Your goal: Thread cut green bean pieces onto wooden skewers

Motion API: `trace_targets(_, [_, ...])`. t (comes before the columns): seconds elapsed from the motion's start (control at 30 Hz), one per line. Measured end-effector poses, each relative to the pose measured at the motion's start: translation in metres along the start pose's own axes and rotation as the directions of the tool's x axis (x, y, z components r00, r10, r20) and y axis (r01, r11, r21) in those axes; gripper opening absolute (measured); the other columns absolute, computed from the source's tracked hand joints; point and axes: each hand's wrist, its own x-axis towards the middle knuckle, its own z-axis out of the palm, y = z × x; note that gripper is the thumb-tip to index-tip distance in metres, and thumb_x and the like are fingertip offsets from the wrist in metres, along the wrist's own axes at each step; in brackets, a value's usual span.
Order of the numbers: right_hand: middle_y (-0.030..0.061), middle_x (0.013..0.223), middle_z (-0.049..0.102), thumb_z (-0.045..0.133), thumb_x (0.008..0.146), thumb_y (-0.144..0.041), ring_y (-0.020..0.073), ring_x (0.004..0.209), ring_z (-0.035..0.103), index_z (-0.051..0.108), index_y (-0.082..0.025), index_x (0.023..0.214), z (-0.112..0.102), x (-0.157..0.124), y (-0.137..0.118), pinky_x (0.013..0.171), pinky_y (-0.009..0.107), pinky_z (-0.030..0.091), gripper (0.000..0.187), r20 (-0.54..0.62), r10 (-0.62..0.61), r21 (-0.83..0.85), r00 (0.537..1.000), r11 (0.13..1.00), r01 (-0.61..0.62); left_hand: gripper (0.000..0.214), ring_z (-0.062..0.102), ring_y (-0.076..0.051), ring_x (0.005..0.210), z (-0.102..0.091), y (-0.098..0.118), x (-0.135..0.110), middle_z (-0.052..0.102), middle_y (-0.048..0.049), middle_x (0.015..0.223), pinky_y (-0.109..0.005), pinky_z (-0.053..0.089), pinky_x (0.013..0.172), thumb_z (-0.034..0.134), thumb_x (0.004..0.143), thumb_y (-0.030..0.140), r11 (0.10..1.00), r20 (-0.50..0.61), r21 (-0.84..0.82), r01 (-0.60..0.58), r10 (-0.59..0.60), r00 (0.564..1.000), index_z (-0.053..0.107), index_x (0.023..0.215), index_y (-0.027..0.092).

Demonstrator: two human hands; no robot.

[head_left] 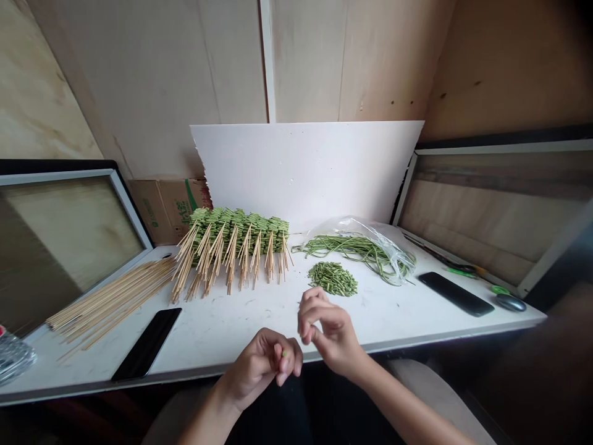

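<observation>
My left hand [264, 364] is curled closed at the table's front edge, with a small green bean piece [283, 354] pinched between its fingertips. My right hand [327, 327] hovers just right of it, fingers bent in a loose pinch; I cannot make out anything in it. A little pile of cut green bean pieces [332, 277] lies just beyond the right hand. Several skewers threaded with green pieces [234, 241] lie in a row at the back left. A bundle of bare bamboo skewers [111, 300] lies at the left.
Long green beans [356, 248] spill from a clear plastic bag [370, 232] at the back right. A black phone [147, 343] lies front left, another black phone [456, 293] at the right beside a dark mouse [509, 302]. A white board [306, 167] leans against the wall.
</observation>
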Motion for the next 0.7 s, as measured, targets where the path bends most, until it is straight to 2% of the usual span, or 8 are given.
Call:
trace_targets(0.07, [0.0038,0.076,0.069,0.072,0.094,-0.048,0.0246,0.085,0.057,0.074,-0.027,0.077,-0.013,0.006,0.016,0.091,0.047,0.044,0.027,-0.059,0.009,-0.058,0.998,0.998,-0.012,0.046,0.065,-0.025,0.076,-0.002,-0.002,0.002,0.057,-0.0039,0.054,-0.04,0.05,0.081,0.074,0.089,0.055,0.999,-0.046,-0.022,-0.023,0.022,0.999,0.064,0.062,0.019])
trace_targets(0.13, [0.0055,0.08,0.07,0.075,0.09,-0.052,0.0265,0.089,0.057,0.08,-0.028,0.089,-0.028,0.009,0.039,0.088,0.045,0.045,0.025,-0.085,0.046,-0.222,0.995,0.973,-0.064,0.042,0.069,-0.025,0.085,-0.008,-0.005,0.006,0.069,-0.0069,0.069,-0.042,0.05,0.091,0.07,0.093,0.053,0.999,-0.114,-0.039,-0.032,0.027,0.993,0.067,0.071,0.018])
trace_targets(0.27, [0.0086,0.086,0.07,0.069,0.094,-0.052,0.029,0.092,0.055,0.082,-0.026,0.094,-0.048,0.002,0.09,0.083,0.045,0.045,0.03,-0.041,0.145,-0.583,0.989,0.8,-0.142,0.036,0.073,-0.028,0.101,-0.024,-0.019,0.015,0.078,-0.0095,0.085,-0.048,0.042,0.109,0.069,0.095,0.053,0.997,-0.23,-0.07,-0.043,0.026,0.973,0.066,0.09,0.017])
trace_targets(0.37, [0.0086,0.084,0.07,0.067,0.096,-0.047,0.0288,0.09,0.054,0.082,-0.024,0.09,-0.053,-0.009,0.114,0.082,0.044,0.045,0.028,-0.038,0.208,-0.691,0.977,0.701,-0.176,0.037,0.074,-0.028,0.105,-0.032,-0.029,0.019,0.079,-0.0102,0.089,-0.047,0.04,0.111,0.07,0.095,0.054,0.997,-0.275,-0.076,-0.024,0.003,0.962,0.062,0.093,0.018])
trace_targets(0.43, [0.0083,0.083,0.071,0.068,0.096,-0.046,0.0284,0.09,0.055,0.082,-0.024,0.087,-0.052,-0.013,0.12,0.082,0.043,0.045,0.028,-0.033,0.243,-0.718,0.969,0.669,-0.192,0.039,0.073,-0.027,0.103,-0.034,-0.033,0.02,0.079,-0.0108,0.092,-0.044,0.044,0.106,0.07,0.094,0.055,0.997,-0.289,-0.064,-0.039,0.018,0.957,0.062,0.092,0.017])
trace_targets(0.57, [0.0079,0.081,0.07,0.065,0.096,-0.053,0.0282,0.089,0.055,0.081,-0.024,0.084,-0.049,-0.012,0.116,0.083,0.043,0.044,0.036,-0.034,0.285,-0.695,0.958,0.682,-0.227,0.043,0.063,-0.015,0.077,-0.033,-0.032,0.022,0.071,-0.0081,0.094,-0.03,0.049,0.078,0.075,0.089,0.057,0.993,-0.394,0.042,-0.115,0.122,0.911,0.067,0.086,0.014])
trace_targets(0.63, [0.0084,0.085,0.071,0.058,0.099,-0.057,0.0282,0.091,0.056,0.08,-0.023,0.087,-0.045,-0.007,0.105,0.083,0.043,0.045,0.042,-0.048,0.283,-0.62,0.958,0.743,-0.251,0.045,0.054,-0.01,0.067,-0.033,-0.03,0.022,0.068,-0.0066,0.096,-0.027,0.046,0.07,0.077,0.086,0.058,0.984,-0.471,0.107,-0.14,0.174,0.864,0.069,0.085,0.014])
trace_targets(0.7, [0.0088,0.091,0.073,0.054,0.101,-0.058,0.0266,0.092,0.059,0.079,-0.022,0.094,-0.038,-0.003,0.089,0.079,0.04,0.047,0.044,-0.014,0.28,-0.486,0.96,0.837,-0.251,0.045,0.053,-0.01,0.067,-0.034,-0.028,0.022,0.068,-0.0059,0.094,-0.027,0.046,0.07,0.077,0.085,0.058,0.974,-0.51,0.171,-0.152,0.219,0.832,0.072,0.088,0.014])
